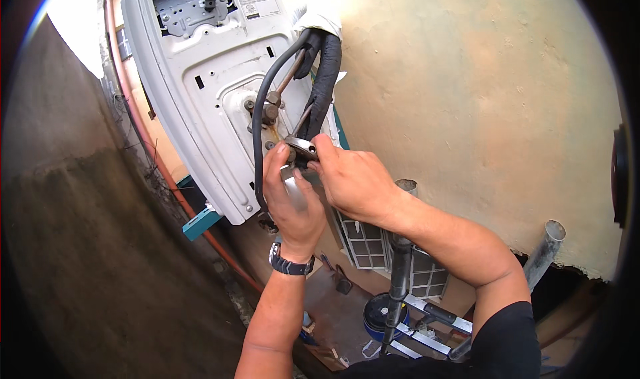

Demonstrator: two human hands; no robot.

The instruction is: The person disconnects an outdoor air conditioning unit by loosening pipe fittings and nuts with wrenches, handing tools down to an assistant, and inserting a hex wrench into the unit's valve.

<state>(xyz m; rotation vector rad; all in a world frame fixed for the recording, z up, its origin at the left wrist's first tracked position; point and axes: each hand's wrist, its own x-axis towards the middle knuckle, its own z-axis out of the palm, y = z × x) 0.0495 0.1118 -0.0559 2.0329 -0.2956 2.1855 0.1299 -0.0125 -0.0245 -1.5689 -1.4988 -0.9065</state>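
The side of a white outdoor air-conditioner unit [193, 66] stands in front of me, tilted in the picture. Brass service valves [270, 111] stick out of its panel, and brown stains run below the upper one. At the lower valve, my right hand [357, 182] is closed around a wrench [303, 147] with a hole in its metal end. My left hand [293, 216] is closed on a shiny metal tool [292, 184], blurred and partly hidden by the fingers, just under the wrench. Black-wrapped pipes [327, 72] and a thick black cable [259, 129] run beside the valves.
A beige wall [480, 112] rises at the right, a dark rough wall [60, 246] at the left. Below are a ladder [427, 339], a dark bucket [380, 312], metal pipes [547, 249] and grille windows [363, 242]. A teal bracket [200, 224] juts out under the unit.
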